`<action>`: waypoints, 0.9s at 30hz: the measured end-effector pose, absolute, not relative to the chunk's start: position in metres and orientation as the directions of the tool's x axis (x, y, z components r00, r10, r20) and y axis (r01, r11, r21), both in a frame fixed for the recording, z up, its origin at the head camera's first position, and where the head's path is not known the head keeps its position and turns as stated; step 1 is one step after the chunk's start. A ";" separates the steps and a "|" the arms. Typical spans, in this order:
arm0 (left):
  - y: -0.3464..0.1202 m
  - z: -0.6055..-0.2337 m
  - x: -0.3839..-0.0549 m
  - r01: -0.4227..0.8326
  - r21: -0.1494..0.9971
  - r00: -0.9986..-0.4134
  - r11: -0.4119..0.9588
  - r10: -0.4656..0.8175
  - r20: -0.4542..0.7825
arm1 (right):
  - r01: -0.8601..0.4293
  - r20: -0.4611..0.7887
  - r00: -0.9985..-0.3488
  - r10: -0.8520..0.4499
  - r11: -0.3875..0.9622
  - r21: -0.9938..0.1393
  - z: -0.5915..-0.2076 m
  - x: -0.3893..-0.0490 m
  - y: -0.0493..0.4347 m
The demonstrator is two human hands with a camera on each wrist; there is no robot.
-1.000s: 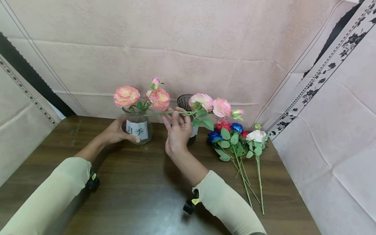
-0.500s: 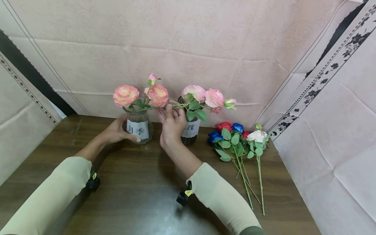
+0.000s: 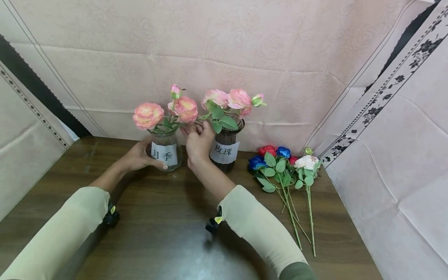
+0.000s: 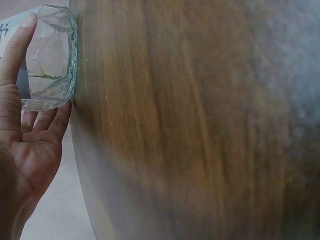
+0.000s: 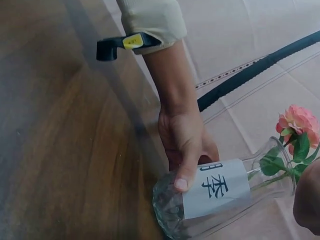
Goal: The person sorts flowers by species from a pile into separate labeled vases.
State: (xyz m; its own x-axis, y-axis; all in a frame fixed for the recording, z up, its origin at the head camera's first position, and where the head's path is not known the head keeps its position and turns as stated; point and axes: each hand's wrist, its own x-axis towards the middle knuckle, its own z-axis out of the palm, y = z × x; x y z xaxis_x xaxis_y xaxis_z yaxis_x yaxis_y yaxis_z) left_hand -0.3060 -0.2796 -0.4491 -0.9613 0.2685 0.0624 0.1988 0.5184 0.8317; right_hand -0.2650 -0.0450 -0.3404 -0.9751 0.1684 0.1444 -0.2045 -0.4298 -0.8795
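Observation:
My left hand grips a clear glass vase with a white label, thumb across its front and fingers round the far side. Two pink-orange artificial flowers stand in it, their green stem visible through the neck in the right wrist view. My right hand pinches the stem of a pink artificial flower. That stem lies nearly level, its blooms pointing right and its lower end close to the clear vase's mouth. In the left wrist view, the vase base rests on the table beside my fingers.
Close right of my right hand stands a dark glass vase with a white label, overlapped by the held blooms. Red and blue roses and a white rose lie at the table's right. Pale cloth hangs behind the table.
My right hand has moved left, bringing the pink flower closer to the clear vase and baring the dark vase's label. My left hand keeps its grip in the same place.

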 end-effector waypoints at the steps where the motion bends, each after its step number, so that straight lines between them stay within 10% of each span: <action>1: -0.279 -0.448 -0.305 0.199 0.835 -0.961 0.513 0.270 0.064 | -0.200 0.144 -0.976 0.163 -0.415 -0.888 -0.340 -0.266 -0.046; 19: -0.278 -0.448 -0.306 0.178 0.840 -0.966 0.513 0.254 0.050 | -0.272 0.272 -0.961 -0.051 0.351 -0.896 -0.358 -0.277 -0.056; 27: -0.279 -0.452 -0.309 0.198 0.827 -0.965 0.527 0.254 0.069 | -0.213 0.150 -0.971 -0.186 0.390 -0.896 -0.377 -0.272 -0.048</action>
State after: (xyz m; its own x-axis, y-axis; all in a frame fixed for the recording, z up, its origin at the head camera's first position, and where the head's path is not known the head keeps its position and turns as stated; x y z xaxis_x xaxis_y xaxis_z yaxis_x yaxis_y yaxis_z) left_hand -0.3092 -0.2786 -0.4520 -0.9646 0.2542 0.0694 0.1983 0.5267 0.8266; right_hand -0.2717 -0.0481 -0.3765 -0.9711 -0.1858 0.1502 -0.2131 0.3899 -0.8958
